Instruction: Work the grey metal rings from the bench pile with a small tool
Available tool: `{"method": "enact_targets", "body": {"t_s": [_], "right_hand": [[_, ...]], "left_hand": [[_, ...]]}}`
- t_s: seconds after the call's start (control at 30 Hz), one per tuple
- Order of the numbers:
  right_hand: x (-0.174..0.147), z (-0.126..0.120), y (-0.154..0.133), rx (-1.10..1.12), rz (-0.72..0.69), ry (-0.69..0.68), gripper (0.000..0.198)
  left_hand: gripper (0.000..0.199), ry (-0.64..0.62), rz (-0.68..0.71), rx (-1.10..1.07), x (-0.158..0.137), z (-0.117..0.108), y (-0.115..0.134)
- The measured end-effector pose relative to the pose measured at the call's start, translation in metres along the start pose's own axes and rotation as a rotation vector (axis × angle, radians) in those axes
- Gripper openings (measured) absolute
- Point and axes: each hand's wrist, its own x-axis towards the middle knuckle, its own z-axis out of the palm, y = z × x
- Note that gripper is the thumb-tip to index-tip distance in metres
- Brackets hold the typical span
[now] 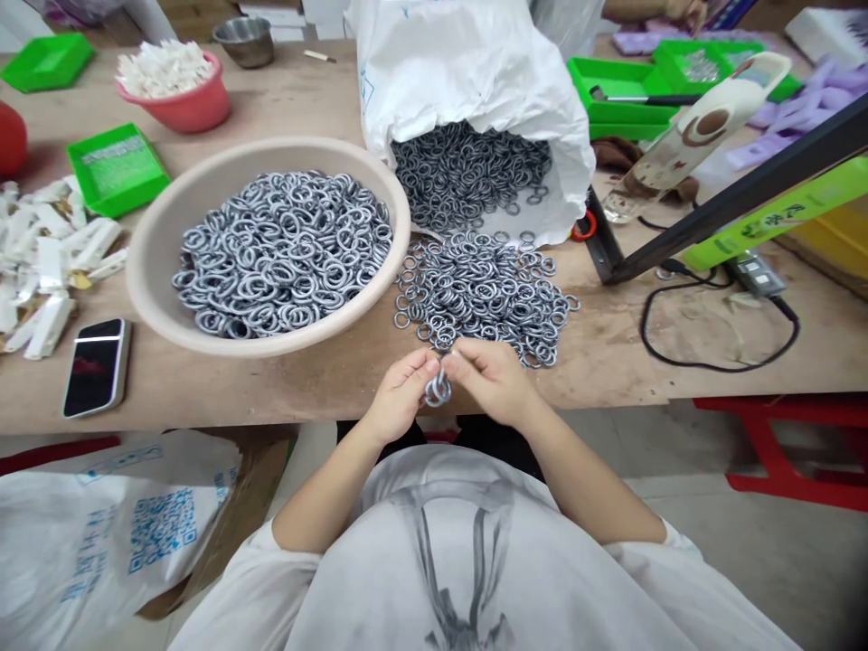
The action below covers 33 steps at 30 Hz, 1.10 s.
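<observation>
Close to the table's front edge, my left hand (405, 391) and my right hand (494, 380) meet, each with its fingers pinched on a few grey rings (438, 389). Some of those rings hang below the fingertips; whether they are linked cannot be made out. Just beyond my hands lies a loose pile of grey rings (485, 294) on the wooden table. To its left, a wide beige basin (153, 298) holds a heap of similar rings. Behind the pile, a white sack (467, 72) lies with its mouth toward me, and more dark rings show inside it.
A phone (96, 369) and white plastic parts (47, 262) lie at left, near a green tray (153, 185) and a red bowl (196, 108). A black metal bar (739, 185), a clear bottle (692, 136) and a black cable (712, 364) occupy the right. Another person's hand (684, 11) shows at the back.
</observation>
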Motion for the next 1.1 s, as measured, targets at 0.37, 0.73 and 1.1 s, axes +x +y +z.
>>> {"method": "enact_targets", "body": {"t_s": [0.37, 0.73, 1.1], "right_hand": [[-0.005, 0.026, -0.008, 0.369, 0.075, 0.190, 0.026], [0.006, 0.030, -0.006, 0.891, 0.338, 0.196, 0.041], [0.002, 0.035, -0.003, 0.936, 0.310, 0.169, 0.039]], "left_hand": [[0.040, 0.237, 0.079, -0.125, 0.007, -0.001, 0.002], [0.047, 0.252, -0.046, -0.208, 0.004, 0.006, 0.006], [0.044, 0.236, 0.001, -0.083, 0.006, 0.002, 0.003]]}}
